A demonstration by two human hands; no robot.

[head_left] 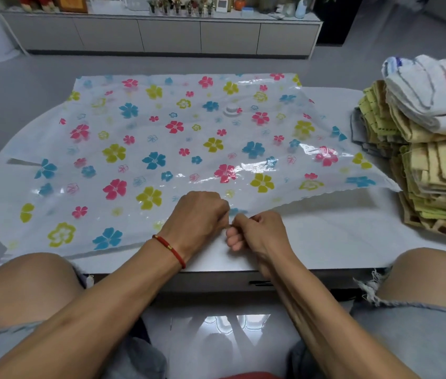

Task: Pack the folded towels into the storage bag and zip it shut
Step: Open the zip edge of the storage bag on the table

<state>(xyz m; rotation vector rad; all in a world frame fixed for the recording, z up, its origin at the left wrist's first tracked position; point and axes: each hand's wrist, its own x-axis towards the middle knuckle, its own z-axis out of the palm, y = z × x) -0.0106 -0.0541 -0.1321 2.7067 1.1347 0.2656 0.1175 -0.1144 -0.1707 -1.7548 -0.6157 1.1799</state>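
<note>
Clear storage bag (161, 138): pink, blue, yellow flowers; towels (432, 160) yellow, white-striped.

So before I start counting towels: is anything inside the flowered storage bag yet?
Nothing shows inside the storage bag; it lies flat, the table visible through its clear plastic. All the towels sit stacked beside it. Both hands cover a little of the near edge.

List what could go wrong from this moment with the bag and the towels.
1. Both hands, left hand and right hand, pinch the storage bag at its near edge; pulling the thin plastic apart hard might tear it or strain the seal.
2. The towel stack leans at the table's right end, with the white striped towel perched on top; tugging the bag, whose corner lies against it, could topple it.
</note>
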